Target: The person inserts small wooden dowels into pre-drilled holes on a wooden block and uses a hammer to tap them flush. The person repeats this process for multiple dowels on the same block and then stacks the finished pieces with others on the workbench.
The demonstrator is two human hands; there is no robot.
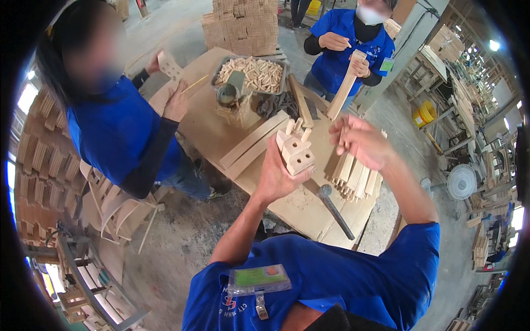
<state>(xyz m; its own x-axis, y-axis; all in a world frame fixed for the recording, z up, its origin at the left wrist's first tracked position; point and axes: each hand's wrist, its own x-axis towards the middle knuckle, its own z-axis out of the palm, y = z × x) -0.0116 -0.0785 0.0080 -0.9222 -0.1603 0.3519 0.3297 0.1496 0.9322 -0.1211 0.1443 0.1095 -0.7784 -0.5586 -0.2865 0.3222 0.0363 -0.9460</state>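
Observation:
My left hand is wrapped round a small stack of pale wooden pieces, raised above the table. Round holes show in their end faces, and a few wooden dowels stick out at the far end. To the right, my right hand hovers over a bundle of wooden slats. Its fingers are curled together; what they hold, if anything, is hidden. Close to my body, a hammer with a dark handle lies on the cardboard-covered table.
A tray of dowels, a glue pot, dark cloth and long slats occupy the table. A co-worker on the left holds a drilled wooden piece; another across holds a long slat. A stool stands at left.

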